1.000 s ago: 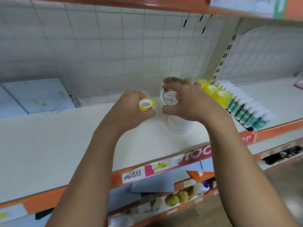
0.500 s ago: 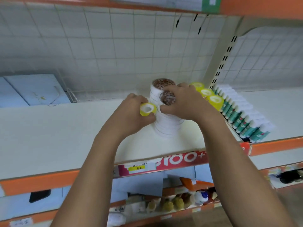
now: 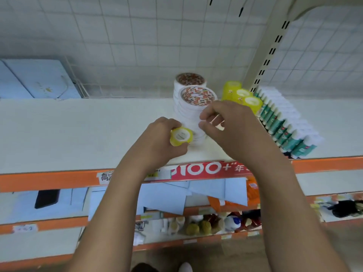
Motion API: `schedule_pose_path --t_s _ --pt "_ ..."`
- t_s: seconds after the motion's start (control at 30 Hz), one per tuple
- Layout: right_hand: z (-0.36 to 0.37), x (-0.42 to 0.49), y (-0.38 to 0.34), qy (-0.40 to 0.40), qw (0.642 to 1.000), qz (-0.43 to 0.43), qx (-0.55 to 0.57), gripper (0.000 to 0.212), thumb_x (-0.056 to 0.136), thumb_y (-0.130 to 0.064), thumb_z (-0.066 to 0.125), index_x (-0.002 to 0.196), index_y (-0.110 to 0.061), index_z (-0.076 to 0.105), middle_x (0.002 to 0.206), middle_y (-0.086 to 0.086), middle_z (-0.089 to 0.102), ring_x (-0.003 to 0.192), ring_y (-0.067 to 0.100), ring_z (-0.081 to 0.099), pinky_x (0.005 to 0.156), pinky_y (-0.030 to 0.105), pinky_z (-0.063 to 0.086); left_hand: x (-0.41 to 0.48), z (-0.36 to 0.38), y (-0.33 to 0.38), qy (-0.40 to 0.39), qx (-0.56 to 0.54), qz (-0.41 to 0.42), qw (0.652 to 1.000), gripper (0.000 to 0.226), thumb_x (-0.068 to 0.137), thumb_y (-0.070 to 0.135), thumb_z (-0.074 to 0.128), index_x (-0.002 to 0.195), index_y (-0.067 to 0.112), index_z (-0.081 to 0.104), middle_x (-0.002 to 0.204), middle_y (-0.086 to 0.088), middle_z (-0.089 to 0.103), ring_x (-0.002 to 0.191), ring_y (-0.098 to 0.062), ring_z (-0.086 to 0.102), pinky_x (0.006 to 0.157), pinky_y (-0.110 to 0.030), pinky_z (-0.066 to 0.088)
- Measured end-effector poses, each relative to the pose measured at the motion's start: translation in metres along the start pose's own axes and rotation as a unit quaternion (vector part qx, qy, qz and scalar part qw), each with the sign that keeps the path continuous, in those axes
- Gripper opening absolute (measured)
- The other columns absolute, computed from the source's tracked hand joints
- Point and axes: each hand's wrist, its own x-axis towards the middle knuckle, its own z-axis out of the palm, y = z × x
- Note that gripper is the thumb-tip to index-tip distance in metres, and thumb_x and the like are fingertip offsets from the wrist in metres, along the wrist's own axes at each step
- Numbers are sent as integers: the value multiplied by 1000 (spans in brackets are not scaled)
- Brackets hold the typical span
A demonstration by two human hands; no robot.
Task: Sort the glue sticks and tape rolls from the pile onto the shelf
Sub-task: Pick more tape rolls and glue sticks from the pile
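My left hand (image 3: pixel 157 138) grips a small yellow tape roll (image 3: pixel 180 136) just above the white shelf (image 3: pixel 78 132). My right hand (image 3: pixel 227 124) hovers beside it with loosely curled fingers that hold nothing, in front of two stacks of white tape rolls (image 3: pixel 193 103) with patterned tops. Behind my right hand stand three yellow tape rolls (image 3: pixel 242 96) in a row. To their right lie rows of green-and-white glue sticks (image 3: pixel 284 122).
Light blue boxes (image 3: pixel 37 81) sit at the shelf's back left. A slotted upright post (image 3: pixel 263 61) rises behind the glue sticks. The orange shelf edge (image 3: pixel 49 179) carries price labels; lower shelves hold papers, bottles and a dark phone-like object (image 3: pixel 47 198).
My right hand has let go of the white tape roll, which now tops the near stack, and drawn back toward me. The left hand moved slightly down with its yellow roll.
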Motion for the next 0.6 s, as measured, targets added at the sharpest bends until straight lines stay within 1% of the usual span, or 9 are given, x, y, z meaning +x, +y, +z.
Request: schedule_pose_path --t_s 0.07,0.13,0.17,0.23,0.3,0.37,0.47,0.53,0.6 --pt "10 -10 8 -40 999 26 17 5 90 -18 65 94 -16 68 88 -5 68 80 6 59 71 17 45 -1 7 4 -14 1 8 1000 52 76 34 78 123 20 60 114 0 60 95 -16 58 84 -29 48" --pt "18 -16 18 -61 997 48 15 12 93 -15 62 101 -15 70 95 -4 70 82 5 59 69 9 41 -1 12 7 -27 2 23 999 54 77 34 78 126 18 60 117 -2 61 99 -17 59 86 -27 47" --pt "20 -19 23 -67 996 62 21 16 94 -15 60 106 -14 69 101 -2 70 85 6 60 69 8 40 -1 15 9 -36 2 32 999 55 78 34 78 126 17 59 119 -3 61 101 -17 59 87 -27 47" --pt "22 -24 30 -70 992 93 41 21 95 -15 58 114 -14 68 106 1 70 91 9 64 72 12 44 0 20 14 -55 -9 50 997 54 79 33 78 126 15 59 119 -3 61 102 -17 59 89 -29 48" --pt "21 -28 37 -63 988 129 53 22 94 -15 58 113 -14 68 101 3 72 91 12 66 76 19 48 3 28 22 -71 -25 71 995 49 79 32 78 122 14 62 114 -3 63 99 -17 60 88 -32 48" --pt "20 -33 43 -45 982 170 72 19 92 -16 61 109 -13 70 95 3 72 88 14 67 77 22 49 6 36 29 -83 -37 84 992 49 78 32 79 120 14 63 111 -3 62 96 -17 61 86 -30 47" --pt "16 -40 55 -11 969 223 106 17 90 -16 65 106 -13 71 95 2 72 89 13 68 77 22 50 10 47 37 -111 -59 94 988 57 78 26 79 129 13 58 116 -4 59 102 -16 60 92 -31 47" --pt "10 -43 65 5 968 232 96 16 91 -19 66 106 -15 72 96 -1 72 86 11 67 69 17 47 13 53 42 -121 -54 108 985 57 81 18 76 134 11 56 117 -5 59 105 -17 59 95 -36 46" --pt "4 -45 72 8 971 223 79 20 90 -29 68 106 -19 72 91 -8 70 76 0 64 59 10 40 18 60 48 -115 -52 112 986 54 83 15 74 134 12 56 117 -5 61 103 -16 60 95 -36 48"
